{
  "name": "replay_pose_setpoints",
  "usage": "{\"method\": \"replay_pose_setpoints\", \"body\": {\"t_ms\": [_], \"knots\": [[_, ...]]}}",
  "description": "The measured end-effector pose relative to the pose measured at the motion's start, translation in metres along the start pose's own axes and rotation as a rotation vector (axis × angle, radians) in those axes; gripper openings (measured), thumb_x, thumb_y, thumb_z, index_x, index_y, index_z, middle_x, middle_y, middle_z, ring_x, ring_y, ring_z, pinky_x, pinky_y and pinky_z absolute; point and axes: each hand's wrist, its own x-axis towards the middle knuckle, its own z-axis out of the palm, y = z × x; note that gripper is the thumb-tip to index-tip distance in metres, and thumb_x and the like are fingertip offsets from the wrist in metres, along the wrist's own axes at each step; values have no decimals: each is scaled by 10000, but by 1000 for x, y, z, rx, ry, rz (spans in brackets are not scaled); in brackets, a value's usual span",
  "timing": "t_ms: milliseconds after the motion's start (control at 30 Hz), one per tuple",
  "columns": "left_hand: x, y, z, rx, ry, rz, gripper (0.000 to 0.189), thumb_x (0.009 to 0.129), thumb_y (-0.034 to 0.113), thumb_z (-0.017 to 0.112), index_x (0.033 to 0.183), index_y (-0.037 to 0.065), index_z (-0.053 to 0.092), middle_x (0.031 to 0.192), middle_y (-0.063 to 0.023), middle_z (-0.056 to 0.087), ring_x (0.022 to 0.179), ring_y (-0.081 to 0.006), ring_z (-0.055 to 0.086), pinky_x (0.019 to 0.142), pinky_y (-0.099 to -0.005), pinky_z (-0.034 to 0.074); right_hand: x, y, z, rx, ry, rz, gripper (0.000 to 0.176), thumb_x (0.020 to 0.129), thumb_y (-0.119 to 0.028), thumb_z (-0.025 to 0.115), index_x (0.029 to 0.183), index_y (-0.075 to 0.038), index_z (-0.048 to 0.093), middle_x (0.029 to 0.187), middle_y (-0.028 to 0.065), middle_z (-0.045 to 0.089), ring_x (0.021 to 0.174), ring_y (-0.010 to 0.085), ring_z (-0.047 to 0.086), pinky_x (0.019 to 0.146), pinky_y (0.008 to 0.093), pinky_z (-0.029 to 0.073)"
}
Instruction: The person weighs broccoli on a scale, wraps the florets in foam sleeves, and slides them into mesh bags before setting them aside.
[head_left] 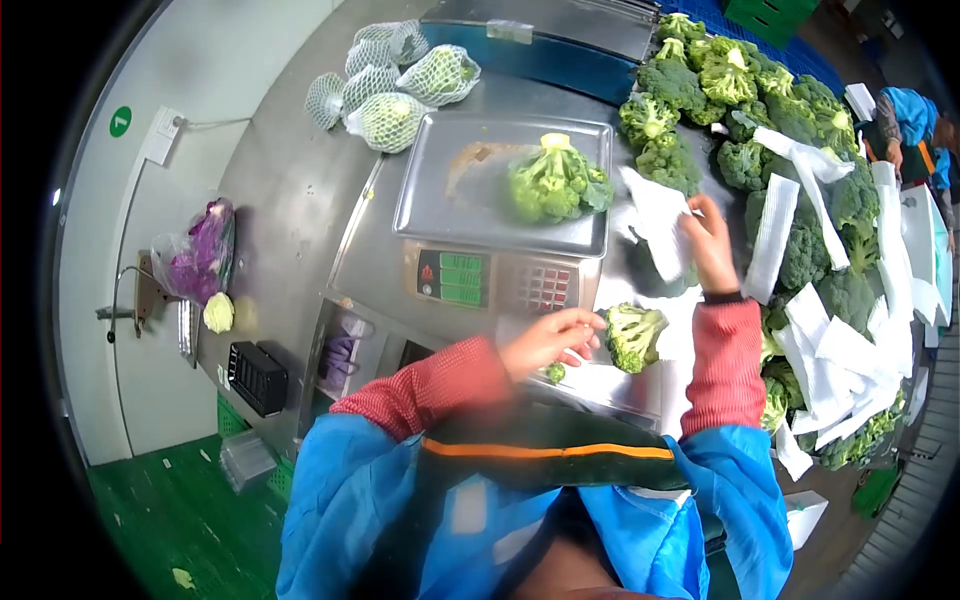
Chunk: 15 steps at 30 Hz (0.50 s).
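My right hand (712, 245) pinches a white foam net sleeve (658, 218), which hangs down to the left of the fingers. Beneath the sleeve is a dark green shape that it partly hides. Lower down, my left hand (555, 345) has loosely bent, parted fingers and holds nothing that I can see. Its fingertips are close beside a broccoli head (634, 337). A small broccoli bit (555, 372) lies under the left hand. Another broccoli head (556, 182), slightly blurred, rests stem up on the metal tray (425, 200) of the scale.
Scale display and keypad (462, 278) face me. Netted vegetables (390, 120) lie at the back left. A big broccoli pile (790, 180) with loose foam sleeves (825, 350) fills the right. Bagged purple cauliflower (203, 250) and a black basket (258, 378) are leftward. Another person (912, 120) is far right.
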Motion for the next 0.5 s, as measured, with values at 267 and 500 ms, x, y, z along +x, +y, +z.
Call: {"method": "replay_pose_setpoints", "body": {"t_ms": [267,500], "knots": [[30,23,10,-517,-205,-182,430,980,466,316,940,80,503,671,-45,522,490,-125,439,438,-250,340,-112,-47,51,-356,-398,-302,166,841,7,536,1001,13,579,930,54,547,925,167,540,807,283,424],[4,42,20,-366,-186,69,355,986,371,461,1096,51,570,890,-89,636,683,-152,616,544,-253,471,-127,-36,28,1,-618,-121,180,784,4,502,930,-24,604,880,16,556,783,117,533,683,254,432]]}}
